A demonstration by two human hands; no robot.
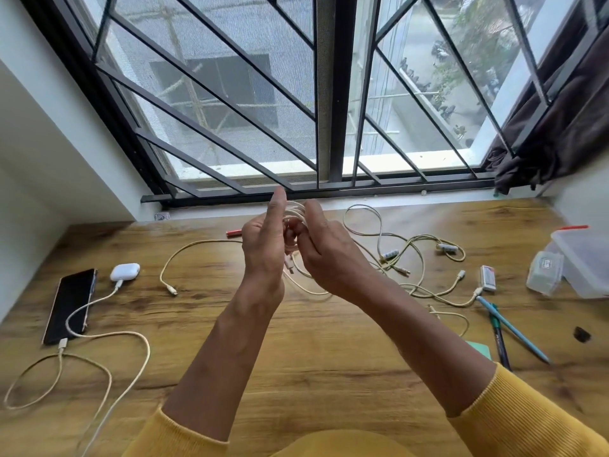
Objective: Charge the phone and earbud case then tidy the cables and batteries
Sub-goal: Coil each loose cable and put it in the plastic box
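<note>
Both hands are raised over the middle of the wooden desk (296, 351), holding a coiled white cable (294, 211) between them. My left hand (263, 245) grips the coil, its index finger pointing up. My right hand (324, 255) pinches the coil from the right. A cable end with its plug (290, 263) hangs below the hands. A dark phone (71, 305) lies at the left with a cable plugged into its near end. The white earbud case (125, 271) sits beside it with a white cable plugged in. Two batteries (390, 255) (447, 248) lie among tangled cables (418, 255) at the right.
A loose cable (184, 255) lies left of the hands. A clear plastic box (583, 258), a small clear case (544, 272), a rectangular battery (487, 279), pens (514, 328) and a green pad (479, 349) sit at the right. A red pen (234, 233) lies behind the hands. The barred window (326, 127) is behind.
</note>
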